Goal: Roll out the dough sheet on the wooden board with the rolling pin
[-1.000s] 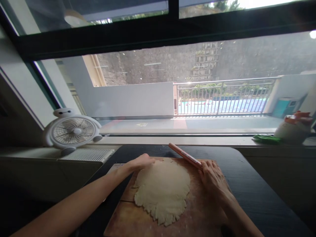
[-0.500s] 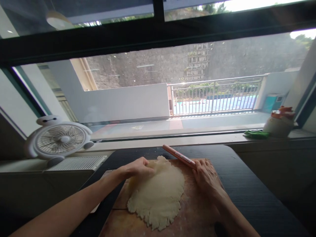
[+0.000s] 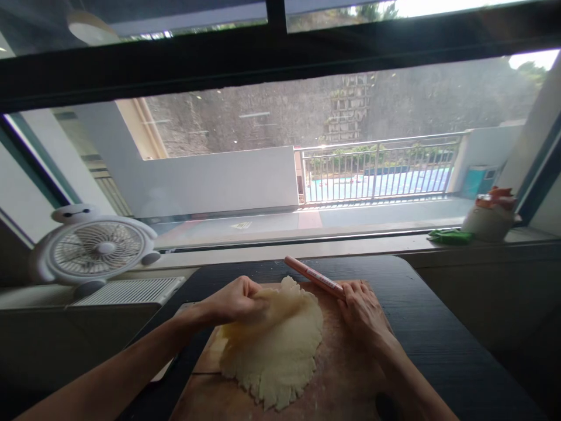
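Observation:
A flattened sheet of dough (image 3: pixel 280 351) with ragged edges lies on a wooden board (image 3: pixel 346 374). My left hand (image 3: pixel 241 301) is closed on the dough's upper left edge and lifts it, so a fold runs across the sheet; the fingertips are partly hidden. At the board's upper right, my right hand (image 3: pixel 362 307) grips one end of a pinkish rolling pin (image 3: pixel 313 276). The pin slants up and left, its far end past the board's back edge.
The board rests on a dark table (image 3: pixel 438 345) below a window. To the left stands a white fan (image 3: pixel 105 248) by a slatted white panel (image 3: pixel 129 291). A green cloth (image 3: pixel 450 236) and a pale container (image 3: pixel 488 223) sit on the sill at right.
My left hand has raised the dough's left edge higher and moved slightly left, making the fold plainer. The right hand still holds the rolling pin. The whole view has shifted a little.

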Demonstrator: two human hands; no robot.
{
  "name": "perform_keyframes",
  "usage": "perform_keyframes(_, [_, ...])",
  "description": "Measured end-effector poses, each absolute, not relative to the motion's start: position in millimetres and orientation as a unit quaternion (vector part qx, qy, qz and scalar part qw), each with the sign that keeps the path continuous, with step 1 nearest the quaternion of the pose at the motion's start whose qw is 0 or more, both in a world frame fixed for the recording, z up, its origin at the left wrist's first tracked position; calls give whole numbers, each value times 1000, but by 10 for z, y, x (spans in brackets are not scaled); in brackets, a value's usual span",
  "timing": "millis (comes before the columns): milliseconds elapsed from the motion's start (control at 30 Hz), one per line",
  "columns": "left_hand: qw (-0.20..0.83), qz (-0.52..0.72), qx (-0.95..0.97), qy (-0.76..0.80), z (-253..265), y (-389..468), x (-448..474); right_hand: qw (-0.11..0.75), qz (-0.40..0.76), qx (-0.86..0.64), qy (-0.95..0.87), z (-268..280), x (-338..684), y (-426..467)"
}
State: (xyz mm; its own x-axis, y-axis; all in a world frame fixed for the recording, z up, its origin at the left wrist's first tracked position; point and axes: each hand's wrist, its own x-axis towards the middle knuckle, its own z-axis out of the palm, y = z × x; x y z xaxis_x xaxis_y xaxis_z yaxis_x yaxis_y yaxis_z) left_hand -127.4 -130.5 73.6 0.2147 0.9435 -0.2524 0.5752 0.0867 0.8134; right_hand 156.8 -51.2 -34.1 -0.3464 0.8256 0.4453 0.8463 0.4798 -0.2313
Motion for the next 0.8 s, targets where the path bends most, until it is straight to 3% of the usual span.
perform_keyframes(200, [514,196,568,612,771,-1137,-1438,260,-10,-505,-823,-356,1585,-514])
perform_keyframes(367, [532,89,546,641,667,-865,-1481,268,-16,-499,-824,-371,1596,-519])
perform_keyframes(500, [517,9,613,597,584,-861,-1310,267,-19,-499,-824,-387,1593,-510])
perform_keyframes(800, [395,80,718,567,557,-1158,-1115,257,-18,-509,-821,-394,1584,-492])
